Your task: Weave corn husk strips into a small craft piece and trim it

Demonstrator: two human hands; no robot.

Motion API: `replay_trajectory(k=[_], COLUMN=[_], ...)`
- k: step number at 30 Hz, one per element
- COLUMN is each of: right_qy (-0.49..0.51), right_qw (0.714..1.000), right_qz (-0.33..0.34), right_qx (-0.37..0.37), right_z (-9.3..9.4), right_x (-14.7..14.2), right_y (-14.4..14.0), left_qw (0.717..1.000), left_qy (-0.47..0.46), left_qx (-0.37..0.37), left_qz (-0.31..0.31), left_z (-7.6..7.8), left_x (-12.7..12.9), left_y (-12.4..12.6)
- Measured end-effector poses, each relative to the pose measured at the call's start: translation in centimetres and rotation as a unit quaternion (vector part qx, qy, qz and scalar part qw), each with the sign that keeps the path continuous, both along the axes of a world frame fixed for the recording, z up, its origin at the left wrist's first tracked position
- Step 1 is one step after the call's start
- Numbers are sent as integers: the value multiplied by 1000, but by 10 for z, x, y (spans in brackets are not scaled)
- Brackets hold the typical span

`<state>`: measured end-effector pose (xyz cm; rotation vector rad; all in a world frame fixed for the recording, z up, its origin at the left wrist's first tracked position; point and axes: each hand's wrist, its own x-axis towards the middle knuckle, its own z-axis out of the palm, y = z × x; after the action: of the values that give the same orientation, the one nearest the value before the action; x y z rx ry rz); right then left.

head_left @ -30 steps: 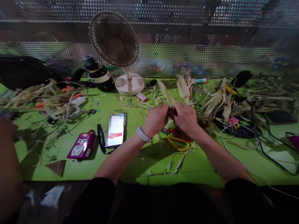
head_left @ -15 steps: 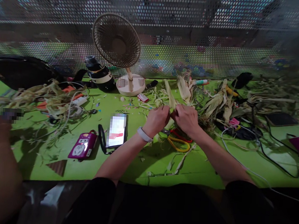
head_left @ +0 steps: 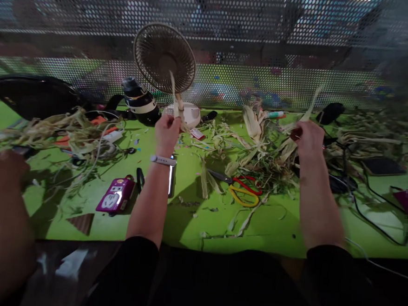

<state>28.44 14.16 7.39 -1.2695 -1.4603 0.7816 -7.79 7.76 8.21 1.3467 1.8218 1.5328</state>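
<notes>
My left hand (head_left: 168, 131) is pinched on a thin strip of corn husk (head_left: 174, 89) that rises in front of the fan. Far apart from it, my right hand (head_left: 309, 136) grips another pale husk strip (head_left: 312, 102), its tip pointing up. Between my arms lie scissors (head_left: 245, 189) with one red and one yellow handle, partly open on the green table (head_left: 185, 221). A bundle of husks (head_left: 253, 124) and a heap of shredded husk (head_left: 262, 171) lie behind the scissors. My left forearm covers most of a phone (head_left: 170, 178).
A fan (head_left: 164, 59), a black bottle (head_left: 141, 104) and a black bag (head_left: 33, 94) stand along the perforated metal screen (head_left: 232, 48). A purple power socket (head_left: 116, 196) lies left of my arm. Another person's arm (head_left: 3, 204) reaches in at far left. Cables (head_left: 367, 211) cross the right side.
My hands were together on a husk over the middle. They have moved wide apart, each with a strip, uncovering the scissors. My left arm now hides most of the phone.
</notes>
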Motion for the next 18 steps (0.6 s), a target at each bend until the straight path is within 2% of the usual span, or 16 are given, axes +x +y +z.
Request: replay_trajectory(k=[1,2,4,7,9,11,14,18], right_qy=[36,66,110,120,130,134,129,80], right_qw=[999,997,992,983,955,935,929,959], right_qz=[-27,-38,-28,59,170,229,262,229], right_qx=[-9,-20,-52,-126,-204,-236,-228,-147], right_z=[2,4,3,-3,-8,-10,-10,-12], right_x=[6,8,-5,-49,-79,-100,-115,-120], right_y=[2,1,-8,-33,-51,-66,-81,-90], left_qw=[996,984,959,942,934,921,897,889], left_qy=[-90,-172,-257,-259,-253,-247,-247,-251], left_qx=[-1,-7,-17,-60,-99,-146,-209,-221], left_qz=[-9,-46,-119,-204,-232,-264,-300,-313], left_z=[3,5,7,4,-2,-9,-19,-32], left_x=[-4,-5,0,20,34,44,53,59], left_y=[0,0,-3,-10,-17,-24,-36,-47])
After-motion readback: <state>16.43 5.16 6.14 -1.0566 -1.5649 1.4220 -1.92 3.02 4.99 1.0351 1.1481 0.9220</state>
